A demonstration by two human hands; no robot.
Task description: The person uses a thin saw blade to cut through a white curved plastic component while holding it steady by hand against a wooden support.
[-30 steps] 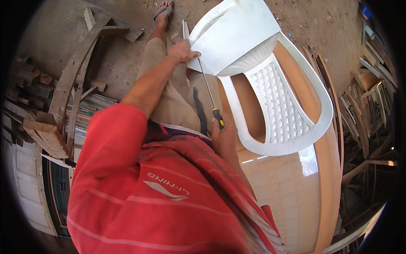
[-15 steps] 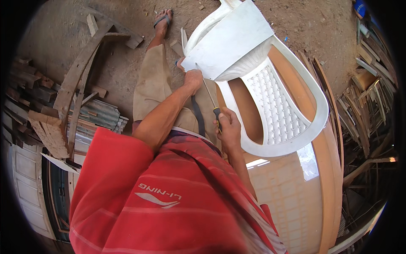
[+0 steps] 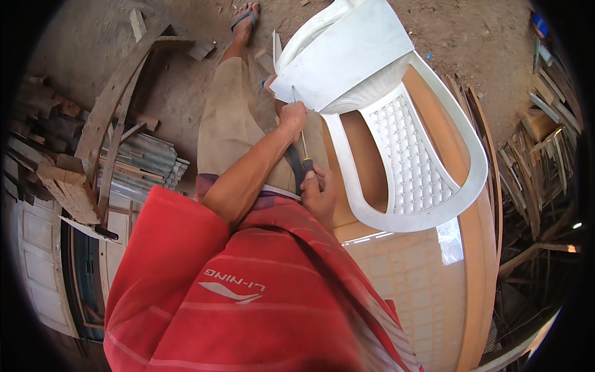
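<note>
A white plastic chair [image 3: 427, 186] lies tipped on a wooden panel, its seat underside toward me. My right hand [image 3: 319, 192] is closed around the dark handle of a long screwdriver [image 3: 302, 139]. The thin metal shaft runs up to the chair's seat edge. My left hand [image 3: 291, 116] pinches the shaft partway up, close against the white seat [image 3: 347, 59]. My red striped shirt fills the lower part of the view. My leg in tan trousers stretches up to a sandalled foot.
A wooden door panel with a pale checked glass pane [image 3: 409, 279] lies under the chair. Curved timber pieces and stacked scrap wood [image 3: 99, 142] sit at left on the dirt floor. More wooden strips [image 3: 545, 142] pile up at right.
My left hand slid down from the chair's seat edge onto the screwdriver shaft. The view has tilted so the chair sits more to the right.
</note>
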